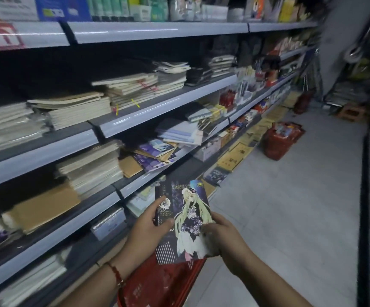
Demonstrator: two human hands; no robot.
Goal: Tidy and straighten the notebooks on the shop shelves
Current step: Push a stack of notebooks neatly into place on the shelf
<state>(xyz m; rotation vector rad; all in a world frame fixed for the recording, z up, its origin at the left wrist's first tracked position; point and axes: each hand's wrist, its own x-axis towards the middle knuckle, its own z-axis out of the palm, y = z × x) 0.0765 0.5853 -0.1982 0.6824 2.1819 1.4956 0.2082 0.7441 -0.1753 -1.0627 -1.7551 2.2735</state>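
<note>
While both hands pinch the anime-cover notebook (183, 220) by its side edges, left hand (149, 227) and right hand (220, 234), it hangs just off the shelves (53, 233), above a red basket (157, 282). Recommended: square it, then lay it flush on the purple notebooks (155, 155) up-left of the hands

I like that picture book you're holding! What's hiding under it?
Under the notebook, held by the left hand and right hand, sits a red basket. Only its rim and part of its inside show; what's inside is covered or too dark to tell.
</note>
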